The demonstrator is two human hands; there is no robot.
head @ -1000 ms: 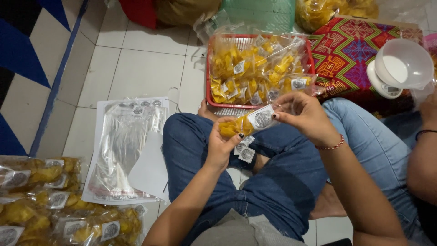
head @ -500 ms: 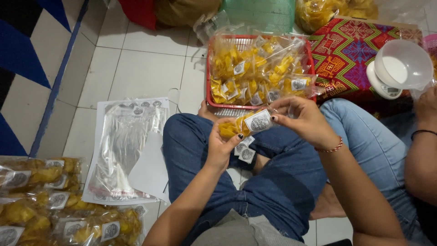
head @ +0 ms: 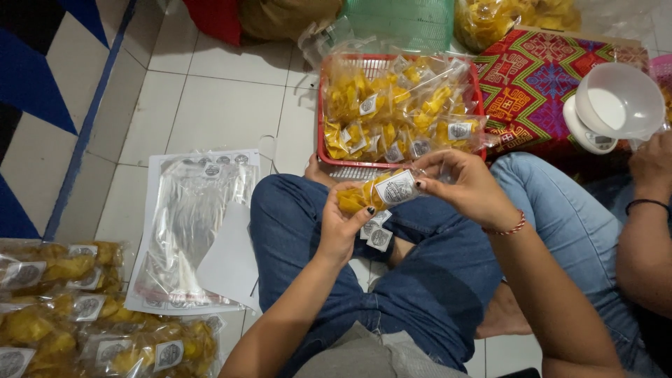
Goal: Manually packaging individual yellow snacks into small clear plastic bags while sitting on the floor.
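Both grips pinch one small clear packet of yellow chips (head: 374, 192) above the lap: left hand (head: 341, 222) clamps its chip end, right hand (head: 465, 183) nips the labelled end, just before the red basket (head: 323, 105) of similar packets.

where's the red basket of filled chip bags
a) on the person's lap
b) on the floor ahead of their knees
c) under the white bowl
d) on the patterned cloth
b: the basket sits on the tiled floor just beyond the knees, left of the cloth and apart from the bowl.
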